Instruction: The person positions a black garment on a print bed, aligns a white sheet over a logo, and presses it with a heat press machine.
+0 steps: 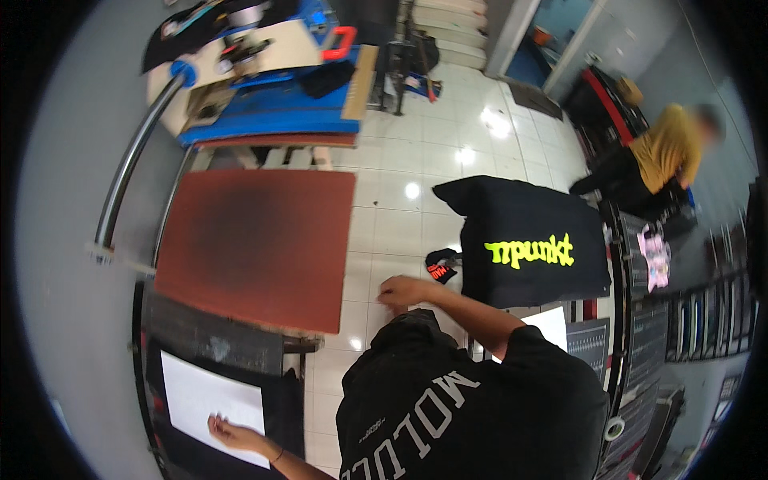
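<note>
I am seeing even indoor light | ceiling lamps glaring off the glossy white tiled floor point(448, 152) | fisheye rim going black, bending edges | distant corner softening.

I am stretching my left hand point(232, 434) out flat toward nine o'clock, while my right hand point(402, 291) is bending up toward twelve, fingers curled.

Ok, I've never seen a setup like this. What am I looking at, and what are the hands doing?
This is one fisheye view from a camera on a person's head, looking down, so straight edges bend. There is no robot, only bare hands. The left hand rests on a white sheet lying on dark cloth. The right hand seems to pinch the top of a black shirt. Ahead lies a red-brown pad; to the right is a printed shirt.
</note>
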The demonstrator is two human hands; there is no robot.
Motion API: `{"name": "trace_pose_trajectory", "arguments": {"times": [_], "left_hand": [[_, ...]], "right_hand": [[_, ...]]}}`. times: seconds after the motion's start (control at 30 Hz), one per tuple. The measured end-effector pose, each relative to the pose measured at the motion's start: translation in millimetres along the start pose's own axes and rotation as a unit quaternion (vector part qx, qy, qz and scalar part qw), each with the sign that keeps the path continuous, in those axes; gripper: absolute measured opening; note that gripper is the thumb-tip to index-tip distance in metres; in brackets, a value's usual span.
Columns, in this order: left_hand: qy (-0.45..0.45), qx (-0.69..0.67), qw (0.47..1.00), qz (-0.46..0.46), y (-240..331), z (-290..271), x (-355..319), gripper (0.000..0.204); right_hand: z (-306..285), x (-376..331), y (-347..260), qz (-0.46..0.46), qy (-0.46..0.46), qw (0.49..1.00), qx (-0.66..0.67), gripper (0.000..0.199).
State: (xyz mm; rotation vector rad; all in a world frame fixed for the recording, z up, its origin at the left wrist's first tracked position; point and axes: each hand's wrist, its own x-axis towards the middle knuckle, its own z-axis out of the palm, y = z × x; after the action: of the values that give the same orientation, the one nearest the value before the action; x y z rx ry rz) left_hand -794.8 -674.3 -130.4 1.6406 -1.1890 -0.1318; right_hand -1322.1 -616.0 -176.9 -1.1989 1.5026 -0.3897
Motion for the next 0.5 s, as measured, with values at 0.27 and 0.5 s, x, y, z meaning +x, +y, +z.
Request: {"name": "trace_pose_trajectory", "arguments": {"times": [0.27, 0.5], "left_hand": [[-0.649, -0.188, 0.730, 0.105, 273.1, 227.1, -163.0, 0.015], [-0.859, -0.161, 0.396, 0.283, 373.0, 298.8, -295.5, 0.020]], "right_hand": [[-102.4, -183.4, 178.7, 0.217, 0.616, 0.755, 0.057, 0.017], [-1.3, -267.9, 250.4, 0.316, 0.796, 0.455, 0.245, 0.025]]}}
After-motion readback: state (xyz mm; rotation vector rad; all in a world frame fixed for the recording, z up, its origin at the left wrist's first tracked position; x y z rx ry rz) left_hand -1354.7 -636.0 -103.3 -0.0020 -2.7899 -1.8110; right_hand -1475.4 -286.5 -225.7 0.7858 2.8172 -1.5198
